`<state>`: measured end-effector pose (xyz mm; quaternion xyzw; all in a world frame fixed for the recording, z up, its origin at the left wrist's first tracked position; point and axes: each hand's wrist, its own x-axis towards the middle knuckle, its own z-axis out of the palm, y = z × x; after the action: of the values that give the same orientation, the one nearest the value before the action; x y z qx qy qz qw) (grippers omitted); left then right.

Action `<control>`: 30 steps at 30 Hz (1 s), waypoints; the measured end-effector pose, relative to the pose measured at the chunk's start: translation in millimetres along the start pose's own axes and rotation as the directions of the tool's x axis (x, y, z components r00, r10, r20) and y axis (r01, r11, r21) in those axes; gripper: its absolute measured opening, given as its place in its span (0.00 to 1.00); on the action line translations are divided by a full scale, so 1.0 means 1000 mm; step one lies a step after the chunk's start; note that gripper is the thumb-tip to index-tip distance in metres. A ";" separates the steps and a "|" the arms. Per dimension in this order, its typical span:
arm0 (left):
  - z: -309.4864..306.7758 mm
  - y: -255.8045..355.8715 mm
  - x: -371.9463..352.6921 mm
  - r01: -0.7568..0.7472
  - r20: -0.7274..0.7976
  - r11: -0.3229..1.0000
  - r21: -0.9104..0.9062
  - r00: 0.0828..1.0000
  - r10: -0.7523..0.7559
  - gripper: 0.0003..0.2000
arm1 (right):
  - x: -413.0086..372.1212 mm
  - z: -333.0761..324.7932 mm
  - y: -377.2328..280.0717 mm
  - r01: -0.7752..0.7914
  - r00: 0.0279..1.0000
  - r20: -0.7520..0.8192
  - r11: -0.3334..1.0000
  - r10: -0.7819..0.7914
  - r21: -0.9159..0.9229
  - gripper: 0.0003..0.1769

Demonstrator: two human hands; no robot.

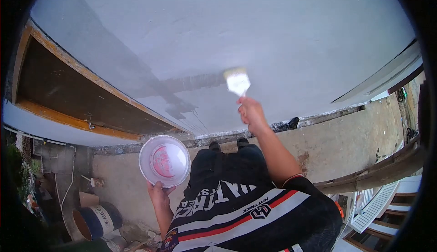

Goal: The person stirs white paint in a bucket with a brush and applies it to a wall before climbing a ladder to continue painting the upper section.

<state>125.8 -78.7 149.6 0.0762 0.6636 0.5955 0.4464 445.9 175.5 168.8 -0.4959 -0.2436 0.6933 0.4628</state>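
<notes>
A wide brush (237, 81) with a white metal band is in my right hand (251, 114), its bristles against the grey wall (282, 33). To the left of the bristles a darker, wet-looking band runs across the wall, with thin drips lower down. My left hand (159, 193) grips the near rim of a round white bucket (182, 157), tilted so that its inside shows. A pink or red patch and pale liquid are visible in the bucket.
A brown door (68, 83) with an orange-brown frame is at the left. A blue drum (98, 221) stands lower left, and a small can (96, 182) lies near it. Black plastic (289, 124) lies at the wall's foot. A long beam (373, 172) crosses the right side.
</notes>
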 end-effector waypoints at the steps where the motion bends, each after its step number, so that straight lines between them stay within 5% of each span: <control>1: 0.003 0.000 0.000 -0.011 0.018 1.000 0.000 1.000 0.011 0.29 | 0.006 0.001 0.016 -0.045 0.999 -0.011 0.999 0.045 0.008 0.11; 4: 0.009 0.003 -0.006 -0.010 0.028 1.000 -0.020 1.000 0.011 0.29 | 0.024 0.015 0.043 -0.174 0.984 0.028 0.985 0.174 -0.022 0.11; 13: 0.002 -0.001 -0.006 0.019 0.034 1.000 -0.004 0.999 -0.019 0.27 | -0.018 0.047 -0.025 0.120 0.991 0.058 0.992 -0.122 0.023 0.12; 16: 0.007 -0.001 -0.006 0.013 0.028 1.000 0.013 1.000 -0.014 0.27 | -0.003 0.037 0.025 0.021 1.000 -0.007 0.999 -0.021 0.029 0.13; 19: 0.012 0.001 -0.003 0.004 0.036 1.000 0.012 0.999 -0.005 0.27 | 0.030 0.032 0.056 -0.276 0.961 0.030 0.959 0.274 0.066 0.13; 22: 0.014 0.003 -0.002 0.009 0.074 1.000 0.013 0.997 -0.010 0.28 | 0.037 0.046 0.033 -0.273 0.962 0.015 0.962 0.273 0.015 0.12; 30: 0.044 0.012 0.010 -0.038 0.180 0.998 0.039 0.983 0.031 0.29 | -0.047 0.056 -0.050 0.101 0.985 0.151 0.988 -0.083 -0.121 0.14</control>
<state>144.4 -37.5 160.1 0.1504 0.6319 0.5797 0.4920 418.5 164.1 252.4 -0.4608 -0.3433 0.6884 0.4426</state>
